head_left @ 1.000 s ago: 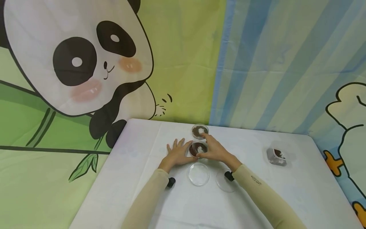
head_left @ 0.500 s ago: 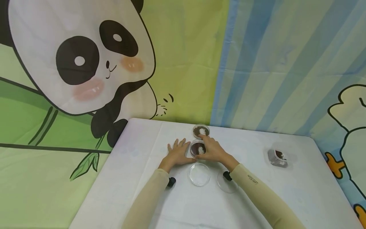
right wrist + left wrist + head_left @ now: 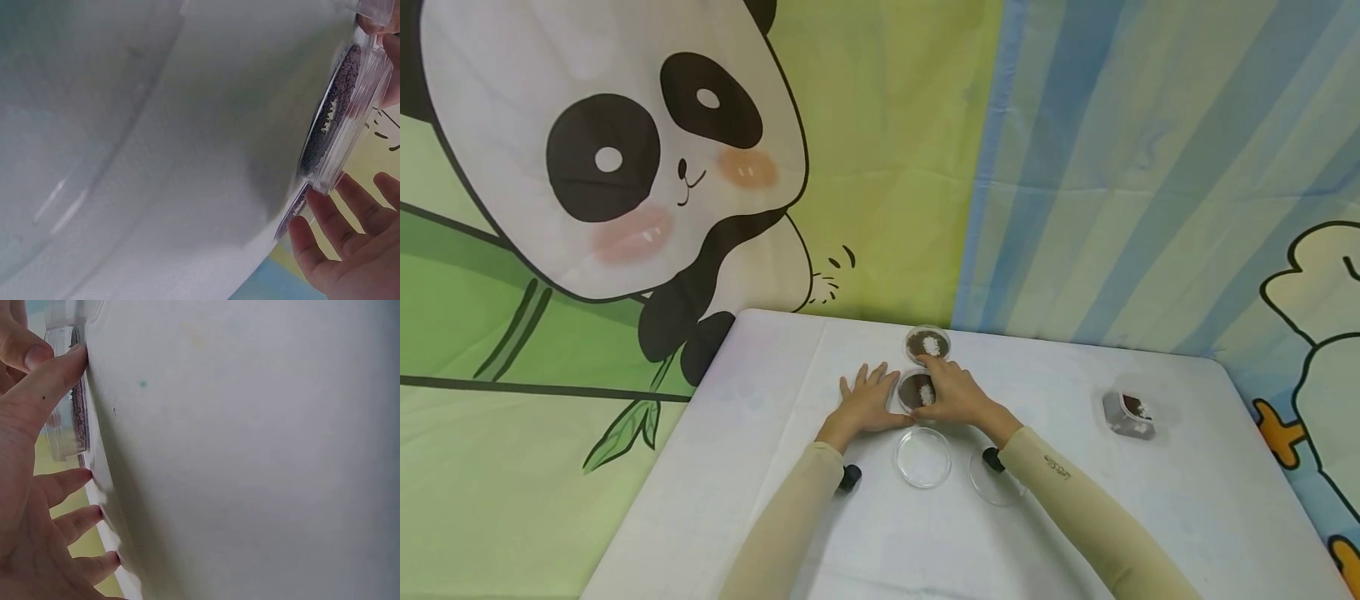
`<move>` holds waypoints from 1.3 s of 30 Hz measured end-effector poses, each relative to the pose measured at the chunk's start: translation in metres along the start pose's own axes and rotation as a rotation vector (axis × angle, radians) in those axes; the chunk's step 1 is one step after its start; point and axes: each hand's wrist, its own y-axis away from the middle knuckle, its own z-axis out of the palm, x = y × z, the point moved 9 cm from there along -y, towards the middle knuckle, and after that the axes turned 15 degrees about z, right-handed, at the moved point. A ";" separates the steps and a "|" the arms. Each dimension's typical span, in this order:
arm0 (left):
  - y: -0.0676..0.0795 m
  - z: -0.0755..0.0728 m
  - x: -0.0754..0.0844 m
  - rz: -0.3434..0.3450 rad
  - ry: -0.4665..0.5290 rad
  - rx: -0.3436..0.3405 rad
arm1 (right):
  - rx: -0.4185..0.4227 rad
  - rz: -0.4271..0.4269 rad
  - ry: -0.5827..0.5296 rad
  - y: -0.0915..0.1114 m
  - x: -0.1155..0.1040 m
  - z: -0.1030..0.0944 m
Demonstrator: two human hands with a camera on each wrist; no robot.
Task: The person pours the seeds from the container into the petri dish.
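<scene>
A clear petri dish [image 3: 915, 388] of dark brown soil-like grains with a white patch sits between both hands, under a clear lid [image 3: 357, 125]. My right hand [image 3: 961, 397] holds the lid by its edge, thumb at the near side and fingers at the far side. Flat on the table with fingers spread, my left hand [image 3: 867, 407] lies along the dish's left side. Its thumb reaches across the near side of the dish in the left wrist view. Just behind stands a second petri dish [image 3: 922, 342] with similar dark contents and a white patch.
Nearer on the white table [image 3: 760, 517] lie a clear round dish part [image 3: 922, 458] and another [image 3: 992, 490], partly under the right forearm. A small clear tub [image 3: 1129, 415] with dark and white contents stands at the right. A printed panda curtain [image 3: 880, 167] hangs behind the table.
The lid, tilted over the near dish a second ago, now sits level on it. My right hand has shifted slightly left and down with it. The left hand stays in place.
</scene>
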 end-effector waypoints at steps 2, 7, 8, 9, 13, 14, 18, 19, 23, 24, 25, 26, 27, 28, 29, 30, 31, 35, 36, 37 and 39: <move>-0.001 0.000 0.001 0.003 -0.004 0.000 | -0.002 0.005 0.003 0.001 0.002 0.000; -0.003 0.002 0.005 0.005 -0.008 -0.008 | 0.006 0.005 0.002 0.004 0.004 0.000; -0.003 0.003 0.005 0.004 -0.009 -0.010 | 0.006 0.006 0.001 0.005 0.004 -0.001; -0.003 0.003 0.006 0.003 -0.009 -0.013 | 0.008 0.004 0.001 0.005 0.004 -0.001; -0.004 0.003 0.008 0.007 -0.008 -0.014 | 0.000 0.003 0.008 0.008 0.004 -0.003; -0.004 0.002 0.008 0.009 -0.007 -0.011 | -0.004 0.003 0.007 0.009 0.004 -0.003; -0.002 -0.001 0.009 0.012 0.002 -0.002 | -0.004 0.004 -0.021 0.014 0.004 -0.011; -0.001 -0.002 0.010 0.014 0.009 0.003 | 0.001 0.006 -0.031 0.016 0.004 -0.014; 0.007 -0.007 0.014 0.033 0.021 0.023 | 0.046 0.021 -0.076 0.030 0.006 -0.031; 0.010 -0.010 0.015 0.039 0.026 0.031 | 0.061 0.024 -0.085 0.035 0.007 -0.035; 0.013 -0.012 0.017 0.046 0.030 0.038 | 0.081 0.027 -0.096 0.040 0.008 -0.040; 0.016 -0.014 0.019 0.054 0.033 0.045 | 0.102 0.029 -0.109 0.045 0.009 -0.044; 0.020 -0.016 0.021 0.066 0.041 0.058 | 0.124 0.028 -0.122 0.051 0.010 -0.049; 0.024 -0.018 0.024 0.074 0.046 0.067 | 0.147 0.027 -0.131 0.056 0.011 -0.052; 0.027 -0.020 0.027 0.086 0.055 0.078 | 0.170 0.028 -0.140 0.062 0.013 -0.056; 0.031 -0.022 0.030 0.099 0.066 0.089 | 0.192 0.033 -0.151 0.069 0.015 -0.059; 0.034 -0.024 0.034 0.118 0.075 0.101 | 0.214 0.038 -0.160 0.076 0.018 -0.062; 0.050 -0.025 0.049 0.180 0.099 0.152 | 0.288 0.046 -0.190 0.106 0.028 -0.068; 0.055 -0.023 0.052 0.191 0.099 0.163 | 0.305 0.045 -0.195 0.113 0.030 -0.068; 0.058 -0.022 0.055 0.196 0.095 0.171 | 0.322 0.042 -0.198 0.121 0.031 -0.068; 0.066 -0.018 0.061 0.207 0.089 0.193 | 0.356 0.035 -0.203 0.134 0.034 -0.067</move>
